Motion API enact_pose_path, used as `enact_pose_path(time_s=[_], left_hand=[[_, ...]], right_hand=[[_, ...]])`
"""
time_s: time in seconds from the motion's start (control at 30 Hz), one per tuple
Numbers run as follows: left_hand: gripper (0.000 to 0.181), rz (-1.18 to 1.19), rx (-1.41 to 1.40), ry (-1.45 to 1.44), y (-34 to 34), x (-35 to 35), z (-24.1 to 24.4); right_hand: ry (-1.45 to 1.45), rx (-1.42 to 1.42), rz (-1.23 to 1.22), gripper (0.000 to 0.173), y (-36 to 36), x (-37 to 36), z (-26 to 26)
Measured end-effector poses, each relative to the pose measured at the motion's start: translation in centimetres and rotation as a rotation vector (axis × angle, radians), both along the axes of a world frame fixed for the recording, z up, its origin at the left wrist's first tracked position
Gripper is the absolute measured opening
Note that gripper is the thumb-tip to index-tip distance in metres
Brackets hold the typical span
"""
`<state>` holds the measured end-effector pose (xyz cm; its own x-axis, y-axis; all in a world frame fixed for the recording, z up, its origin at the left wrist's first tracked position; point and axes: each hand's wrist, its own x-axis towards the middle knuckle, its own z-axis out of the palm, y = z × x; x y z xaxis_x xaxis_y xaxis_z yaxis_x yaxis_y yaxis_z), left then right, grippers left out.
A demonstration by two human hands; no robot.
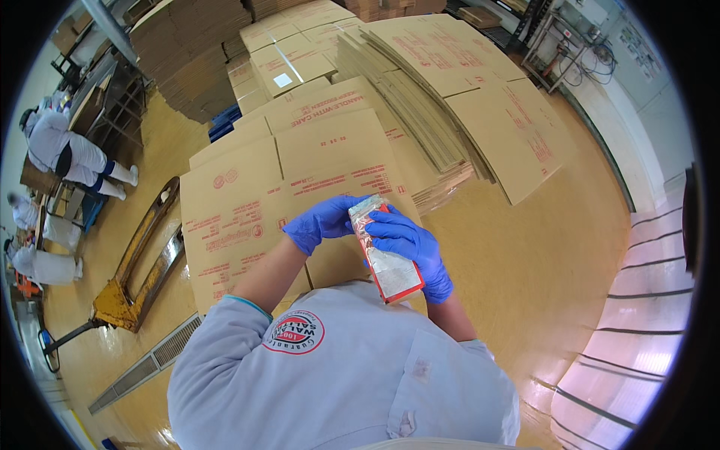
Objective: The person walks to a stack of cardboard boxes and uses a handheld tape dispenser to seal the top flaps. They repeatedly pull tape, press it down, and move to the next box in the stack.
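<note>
Both of my hands wear blue disposable gloves and hold one small rectangular package (396, 273) in front of my chest. Its face is whitish and silvery, its edges are red, and crinkled clear plastic covers its far end. My left hand (326, 221) grips the package at its far left side, with the fingertips partly hidden behind it. My right hand (410, 242) wraps over the right side, and its fingers lie across the upper face. Beneath the hands, a flattened cardboard carton (332, 152) with red printing lies on top of a stack.
More flattened cartons (484, 84) lean in a slanted pile at the right. Tall cardboard stacks (185, 62) stand behind. A yellow pallet jack (121, 301) is on the floor at left, near a drain grate (149, 360). People in white (67, 143) stand at far left.
</note>
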<state>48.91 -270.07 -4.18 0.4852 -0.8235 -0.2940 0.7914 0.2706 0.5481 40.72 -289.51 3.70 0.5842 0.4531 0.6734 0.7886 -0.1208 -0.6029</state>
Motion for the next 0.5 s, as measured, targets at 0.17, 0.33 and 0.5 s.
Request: enact_pose_path(time_s=[0.17,0.33,0.5], left_hand=[[0.045,-0.042,-0.042,0.14,-1.1,0.6,2.5],[0.04,-0.049,0.024,-0.028,-1.0,-0.6,1.8],[0.028,-0.088,0.312,-0.436,-0.1,0.1,-0.5]], right_hand=[[0.032,0.128,-0.069,0.02,-0.1,-0.5,0.1],[0.012,0.1,-0.075,0.022,0.0,-0.8,0.4],[0.027,0.026,-0.071,0.023,0.4,-0.7,-0.6]])
